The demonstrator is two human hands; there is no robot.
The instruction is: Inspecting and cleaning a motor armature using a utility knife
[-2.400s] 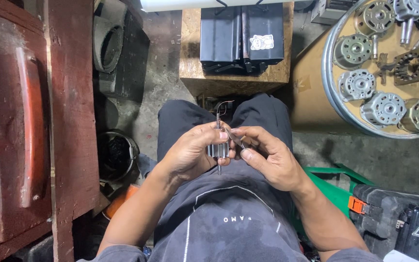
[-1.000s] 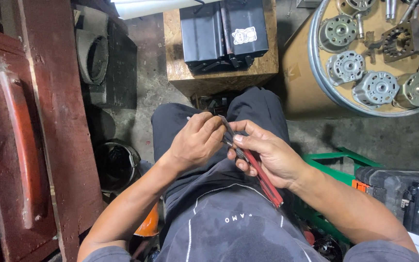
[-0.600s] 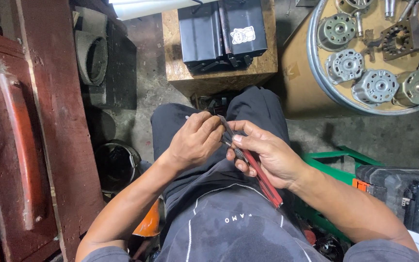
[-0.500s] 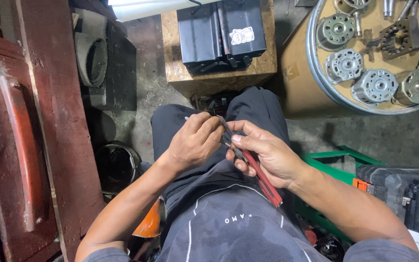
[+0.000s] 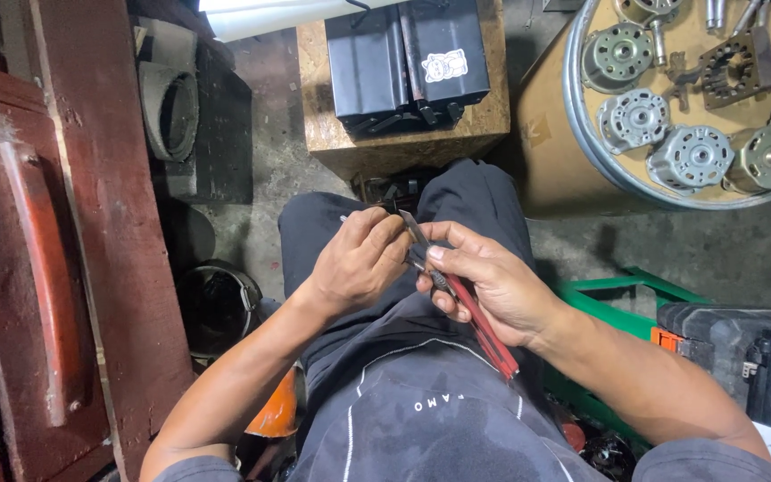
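Observation:
I sit with both hands together over my lap. My left hand (image 5: 356, 261) is closed around a small metal part, mostly hidden by the fingers, with a thin shaft (image 5: 346, 218) poking out to the left. My right hand (image 5: 485, 281) grips red-handled pliers (image 5: 485, 328). Their metal jaws (image 5: 412, 229) meet the part at my left fingertips, and the red handles run back across my palm toward my chest.
A black case (image 5: 408, 58) lies on a wooden block (image 5: 396, 143) ahead of my knees. A round tray (image 5: 582, 147) at the right carries several metal motor housings (image 5: 691, 156). Dark red wooden boards (image 5: 73, 223) stand left; a green crate (image 5: 622, 295) and black box (image 5: 751, 353) sit right.
Earlier both hands pinched the small metal part with no tool showing. The red-handled pliers then appeared in my right hand. Over the last second the hands have barely moved.

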